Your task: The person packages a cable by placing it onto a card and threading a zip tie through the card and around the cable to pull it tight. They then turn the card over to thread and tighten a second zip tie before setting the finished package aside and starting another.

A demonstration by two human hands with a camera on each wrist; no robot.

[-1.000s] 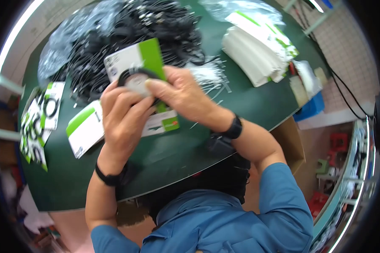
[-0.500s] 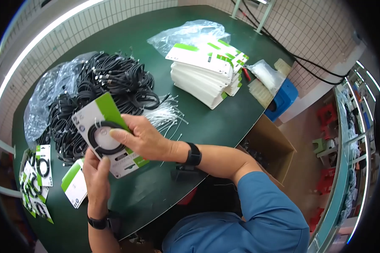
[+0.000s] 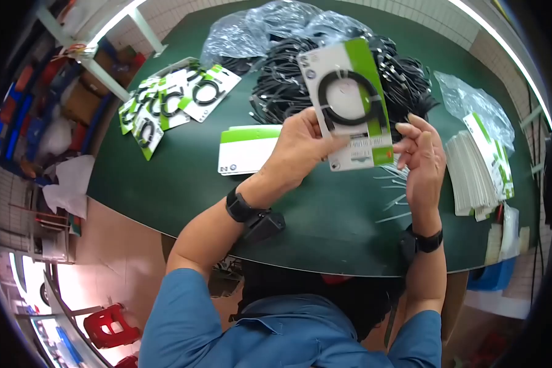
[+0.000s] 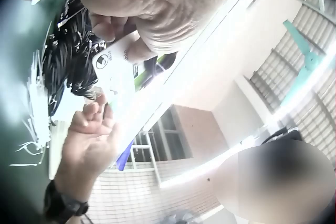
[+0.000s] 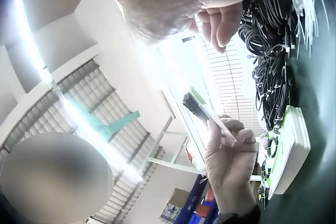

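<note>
A white and green card with a coiled black cable tied to its front is held up over the table. My left hand pinches its lower left edge, thumb on the front face. Beside the card's lower right corner is my right hand, palm turned up and fingers loosely bent, fingertips close to the edge. In the right wrist view the card shows nearly edge-on in the left hand, while the right hand's fingers hold nothing.
Behind the card lies a heap of black cables with clear plastic bags. Finished cable cards pile at the left, blank cards nearer. White cable ties and a tall card stack are at the right.
Both hands gripped the card before, the right thumb on its coil; the right hand has since let go and the left alone holds it. The head view has swung round, shifting the table.
</note>
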